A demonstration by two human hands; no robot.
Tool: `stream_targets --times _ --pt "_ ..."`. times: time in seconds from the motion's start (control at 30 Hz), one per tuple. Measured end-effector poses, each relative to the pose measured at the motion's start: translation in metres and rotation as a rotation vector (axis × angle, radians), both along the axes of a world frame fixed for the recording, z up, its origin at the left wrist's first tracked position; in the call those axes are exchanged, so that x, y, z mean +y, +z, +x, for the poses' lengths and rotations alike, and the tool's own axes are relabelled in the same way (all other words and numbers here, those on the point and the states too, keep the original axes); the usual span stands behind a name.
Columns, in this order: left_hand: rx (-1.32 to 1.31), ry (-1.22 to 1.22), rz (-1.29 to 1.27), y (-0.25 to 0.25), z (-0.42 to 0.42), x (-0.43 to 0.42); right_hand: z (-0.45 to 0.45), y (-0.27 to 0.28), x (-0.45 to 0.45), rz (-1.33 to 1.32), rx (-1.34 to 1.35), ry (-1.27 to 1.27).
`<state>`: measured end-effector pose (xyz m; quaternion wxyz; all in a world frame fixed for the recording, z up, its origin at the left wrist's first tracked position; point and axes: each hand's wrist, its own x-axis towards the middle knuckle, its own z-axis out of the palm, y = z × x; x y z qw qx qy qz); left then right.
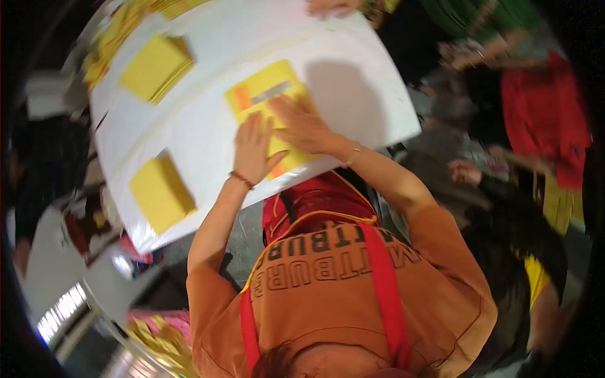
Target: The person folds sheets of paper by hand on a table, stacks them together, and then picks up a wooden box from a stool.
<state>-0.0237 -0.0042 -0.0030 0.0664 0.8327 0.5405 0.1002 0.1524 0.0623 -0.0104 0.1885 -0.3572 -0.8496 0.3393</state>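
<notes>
A yellow sheet or flat piece [272,74] with orange patches and a grey strip lies on the white table [214,126], near its front edge. My left hand [253,146] rests on the lower left part of it, fingers spread. Flat on its right side lies my right hand [301,125], fingers apart, just below the grey strip. Both palms face down, and the hands are close together. Neither holds anything. A bracelet shows on each wrist.
Two stacks of yellow pieces stand on the table's left side, one farther back [156,68], one nearer [161,194]. Yellow material [116,44] lies at the back left. Another person's hand [334,6] is at the far edge. More people are at the right.
</notes>
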Motion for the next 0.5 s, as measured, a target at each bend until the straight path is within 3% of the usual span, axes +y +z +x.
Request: stream_targets --times 0.1,0.17,0.23,0.27,0.37,0.43,0.5 --pt "0.004 -0.034 0.006 0.013 0.003 0.007 0.005 -0.007 0.009 -0.169 0.126 0.021" --pt "0.156 -0.111 0.038 0.001 0.016 0.012 0.005 0.009 0.012 -0.277 0.092 0.014" --pt "0.352 -0.059 0.335 0.0 0.033 0.005 0.008 -0.015 0.022 -0.281 0.173 0.05" --pt "0.365 -0.031 0.348 0.002 0.037 0.008 0.007 -0.022 0.025 -0.315 0.236 0.03" --pt "0.208 0.055 0.175 0.011 0.035 0.015 0.008 0.021 0.029 -0.476 0.388 -0.018" --pt "-0.022 -0.015 -0.02 0.031 0.015 0.025 0.017 0.031 0.033 -0.561 0.572 -0.103" --pt "-0.145 0.074 0.102 0.055 -0.012 0.032 0.03 0.029 0.034 -0.496 0.669 -0.224"
